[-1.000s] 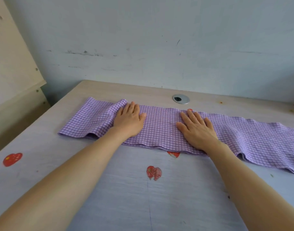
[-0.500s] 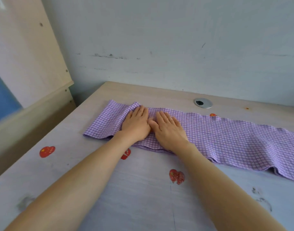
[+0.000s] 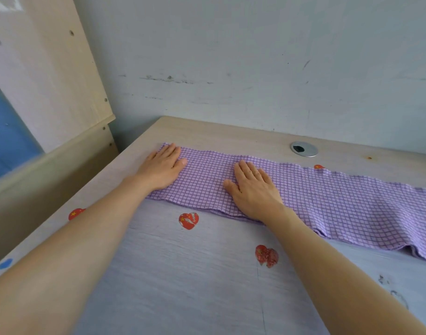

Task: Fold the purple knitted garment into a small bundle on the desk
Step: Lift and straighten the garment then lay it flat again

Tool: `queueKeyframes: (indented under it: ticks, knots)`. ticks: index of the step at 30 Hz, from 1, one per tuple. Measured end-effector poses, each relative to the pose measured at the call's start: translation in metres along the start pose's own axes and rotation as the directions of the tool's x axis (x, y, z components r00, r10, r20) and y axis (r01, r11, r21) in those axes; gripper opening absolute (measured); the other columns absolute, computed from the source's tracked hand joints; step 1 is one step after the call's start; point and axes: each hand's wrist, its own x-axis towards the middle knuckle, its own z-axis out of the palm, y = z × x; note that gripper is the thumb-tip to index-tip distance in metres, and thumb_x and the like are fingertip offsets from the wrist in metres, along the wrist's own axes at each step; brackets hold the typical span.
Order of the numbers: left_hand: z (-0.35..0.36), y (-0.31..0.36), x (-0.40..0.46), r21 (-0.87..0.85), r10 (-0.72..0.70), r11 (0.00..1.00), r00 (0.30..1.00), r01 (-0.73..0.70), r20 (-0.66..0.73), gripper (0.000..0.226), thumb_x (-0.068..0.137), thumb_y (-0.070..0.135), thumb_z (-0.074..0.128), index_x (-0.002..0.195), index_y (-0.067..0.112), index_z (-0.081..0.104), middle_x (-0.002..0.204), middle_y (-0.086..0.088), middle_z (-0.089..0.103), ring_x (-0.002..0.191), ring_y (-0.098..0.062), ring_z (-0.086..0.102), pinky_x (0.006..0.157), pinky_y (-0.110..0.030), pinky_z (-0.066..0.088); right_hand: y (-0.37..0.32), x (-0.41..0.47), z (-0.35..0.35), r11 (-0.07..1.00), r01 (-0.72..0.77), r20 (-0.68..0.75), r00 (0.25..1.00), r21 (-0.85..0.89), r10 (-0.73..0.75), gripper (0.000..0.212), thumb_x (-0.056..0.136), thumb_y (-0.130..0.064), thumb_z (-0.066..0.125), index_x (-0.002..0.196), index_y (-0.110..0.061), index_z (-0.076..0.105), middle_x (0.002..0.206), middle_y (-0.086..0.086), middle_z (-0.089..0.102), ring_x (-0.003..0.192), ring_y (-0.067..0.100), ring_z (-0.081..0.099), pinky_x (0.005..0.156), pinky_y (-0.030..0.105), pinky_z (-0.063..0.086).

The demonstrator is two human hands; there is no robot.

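The purple checked knitted garment (image 3: 328, 199) lies as a long flat strip across the desk (image 3: 183, 274), from its left end near the desk's left edge out past the right side of the view. My left hand (image 3: 162, 169) rests flat, palm down, on the strip's left end. My right hand (image 3: 252, 189) lies flat on the cloth a little to the right, fingers pointing away from me. Neither hand grips the fabric. Small ripples show along the near edge at the far right.
Red heart stickers (image 3: 188, 220) dot the desk in front of the strip. A round metal cable grommet (image 3: 304, 149) sits behind it by the wall. A pale wooden panel (image 3: 45, 76) and a lower board stand off the desk's left edge.
My hands were side by side half a second ago; the left has slid out to the strip's left end and the right has moved rightwards. The bunched left end now lies flatter. The view has turned left.
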Motion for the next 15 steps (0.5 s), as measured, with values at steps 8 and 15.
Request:
queueKeyframes:
  ticks: [8,15]
  knots:
    - [-0.003,0.008,-0.003,0.046,0.036,0.998,0.997,-0.033,-0.072,0.053,0.100,0.035,0.018,0.148,0.013,0.012,0.158,-0.006,0.009,0.146,-0.019,0.006,0.118,-0.039,0.003,-0.004,-0.023,-0.010,0.989,0.113,-0.075,0.992,0.096,-0.106,0.059,0.097,-0.047,0.023,0.148,-0.018,0.013,0.158,0.000,0.006,0.145,0.014,0.002,0.116,0.034,-0.001]
    - [-0.003,0.094,-0.055,-0.030,0.639,0.725,0.688,-0.688,-0.344,0.027,0.082,0.037,0.061,0.091,0.013,0.069,0.087,0.000,0.065,0.082,-0.014,0.058,0.070,-0.028,0.047,0.039,-0.069,-0.032,0.951,0.219,-0.332,0.933,0.219,-0.139,0.025,0.084,-0.037,0.059,0.095,-0.016,0.068,0.101,-0.001,0.065,0.095,0.018,0.059,0.082,0.037,0.050]
